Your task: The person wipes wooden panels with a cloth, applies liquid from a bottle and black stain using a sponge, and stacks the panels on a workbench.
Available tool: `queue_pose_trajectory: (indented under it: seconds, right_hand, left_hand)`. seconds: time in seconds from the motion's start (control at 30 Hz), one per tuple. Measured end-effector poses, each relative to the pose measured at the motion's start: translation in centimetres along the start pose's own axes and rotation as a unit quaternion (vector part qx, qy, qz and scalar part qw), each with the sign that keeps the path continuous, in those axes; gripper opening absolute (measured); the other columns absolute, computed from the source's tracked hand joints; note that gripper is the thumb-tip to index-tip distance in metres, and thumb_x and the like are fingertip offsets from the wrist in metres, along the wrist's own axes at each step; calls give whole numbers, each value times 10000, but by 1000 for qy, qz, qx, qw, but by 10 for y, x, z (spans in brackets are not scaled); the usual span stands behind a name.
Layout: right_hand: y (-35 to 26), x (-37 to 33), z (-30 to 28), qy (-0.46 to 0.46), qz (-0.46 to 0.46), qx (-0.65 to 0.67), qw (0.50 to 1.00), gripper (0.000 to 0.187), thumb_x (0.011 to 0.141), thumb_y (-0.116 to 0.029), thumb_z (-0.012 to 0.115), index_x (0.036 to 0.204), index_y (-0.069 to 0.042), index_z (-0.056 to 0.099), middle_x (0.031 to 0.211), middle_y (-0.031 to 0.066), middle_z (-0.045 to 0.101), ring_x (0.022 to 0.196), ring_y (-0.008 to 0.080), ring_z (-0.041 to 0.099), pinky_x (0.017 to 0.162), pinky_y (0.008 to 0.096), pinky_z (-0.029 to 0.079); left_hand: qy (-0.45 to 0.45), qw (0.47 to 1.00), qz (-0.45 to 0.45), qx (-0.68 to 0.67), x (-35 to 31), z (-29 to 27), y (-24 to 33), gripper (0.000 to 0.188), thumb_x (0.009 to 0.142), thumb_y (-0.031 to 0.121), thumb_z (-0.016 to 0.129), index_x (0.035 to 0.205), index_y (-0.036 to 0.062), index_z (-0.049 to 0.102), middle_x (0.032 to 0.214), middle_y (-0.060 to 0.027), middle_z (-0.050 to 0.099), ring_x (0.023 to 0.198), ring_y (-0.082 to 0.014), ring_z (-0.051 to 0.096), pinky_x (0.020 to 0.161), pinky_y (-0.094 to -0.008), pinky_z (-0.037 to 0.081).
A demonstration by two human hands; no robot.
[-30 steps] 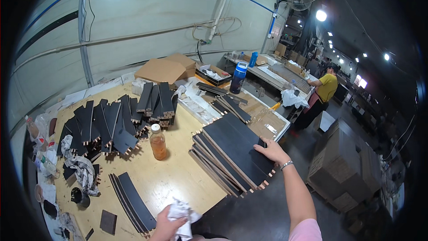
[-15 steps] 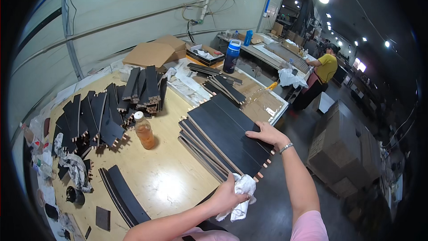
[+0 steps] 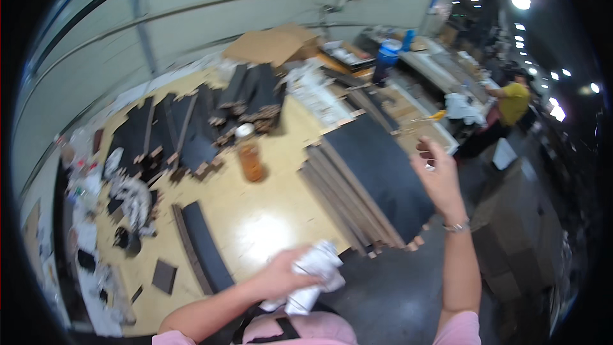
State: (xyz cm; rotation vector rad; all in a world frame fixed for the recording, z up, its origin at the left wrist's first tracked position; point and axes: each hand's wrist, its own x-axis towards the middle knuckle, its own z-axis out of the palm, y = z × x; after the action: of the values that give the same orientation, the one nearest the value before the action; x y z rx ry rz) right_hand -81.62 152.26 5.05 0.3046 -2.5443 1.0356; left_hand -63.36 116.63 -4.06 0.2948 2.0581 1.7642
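My left hand (image 3: pixel 285 275) is closed around a crumpled white cloth (image 3: pixel 317 265), near the table's front edge and apart from the boards. My right hand (image 3: pixel 437 169) is raised at the right side of a stack of dark boards (image 3: pixel 377 166). Its fingers are curled, with a small pale spot between them too blurred to name. Wooden dowels (image 3: pixel 418 241) stick out of the stack's near end. Left of the stack stands a bottle of orange liquid (image 3: pixel 249 158) with a white cap.
Dark doweled boards (image 3: pixel 169 124) lie piled at the table's left. Two long strips (image 3: pixel 204 249) lie nearer me, beside a grey rag (image 3: pixel 132 198) and a black cup (image 3: pixel 126 241). A blue bottle (image 3: pixel 385 62) stands behind. A person in yellow (image 3: pixel 513 103) works at the far right.
My left hand has drawn the cloth away from the stack's near end, to the left. My right hand has lifted off the top board and curled its fingers. The view has shifted.
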Motion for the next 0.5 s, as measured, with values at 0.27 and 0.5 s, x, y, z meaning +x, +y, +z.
queue_pose_trajectory:
  seconds: [0.27,0.5]
  right_hand:
    - [-126,-191,278,-497,92,253,825,491,1004,-291,787,1337,65,722,994,147,798,860,235,764,832,385,614]
    - [-201,-273,426,-458,-80,-33,885,901,933,-483,849,1581,35,497,1223,230,653,1072,378,732,842,494,626]
  left_hand:
    - [636,763,50,-99,-250,-174,-51,344,963,23,767,1297,-10,691,1139,-85,758,980,-156,730,922,-337,592]
    - [680,720,37,-135,-318,-138,-88,428,929,-9,786,1337,-38,662,1164,-87,750,1003,-154,725,931,-318,579]
